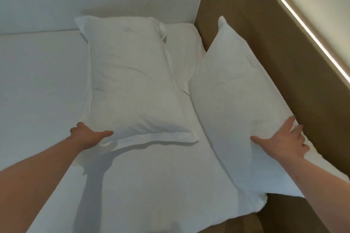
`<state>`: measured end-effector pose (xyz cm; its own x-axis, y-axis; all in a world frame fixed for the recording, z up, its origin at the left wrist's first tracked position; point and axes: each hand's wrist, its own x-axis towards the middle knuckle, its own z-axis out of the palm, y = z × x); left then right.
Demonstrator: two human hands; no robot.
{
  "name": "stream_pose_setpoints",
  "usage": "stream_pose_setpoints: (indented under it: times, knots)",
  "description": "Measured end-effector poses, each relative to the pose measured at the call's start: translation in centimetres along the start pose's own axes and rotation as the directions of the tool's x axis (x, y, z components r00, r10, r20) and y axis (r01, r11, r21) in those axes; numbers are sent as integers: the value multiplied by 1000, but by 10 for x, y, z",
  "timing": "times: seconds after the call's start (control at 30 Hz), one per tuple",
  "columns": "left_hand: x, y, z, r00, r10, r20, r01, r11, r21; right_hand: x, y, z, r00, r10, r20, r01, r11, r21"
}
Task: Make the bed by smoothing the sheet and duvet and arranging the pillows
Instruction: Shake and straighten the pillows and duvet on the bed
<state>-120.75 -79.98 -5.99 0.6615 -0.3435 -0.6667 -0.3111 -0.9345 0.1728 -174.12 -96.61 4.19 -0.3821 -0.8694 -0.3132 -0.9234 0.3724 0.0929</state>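
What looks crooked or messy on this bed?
The pillows don't match: the right pillow leans tilted against the brown panel, held by the right hand, while the left pillow lies flat on the sheet, its near end lifted by the left hand.

A bright light strip is glowing at upper right, soft shadows are falling across the sheet, and wide-angle distortion is bending the edges.
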Motion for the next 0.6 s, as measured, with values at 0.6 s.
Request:
stream_pose_setpoints:
  times: [0.6]
  knots:
    - [-32, 2, -30, 981, 109, 163, -97, 992, -78, -137, -110, -46, 930, -272, -246, 361, 801, 477]
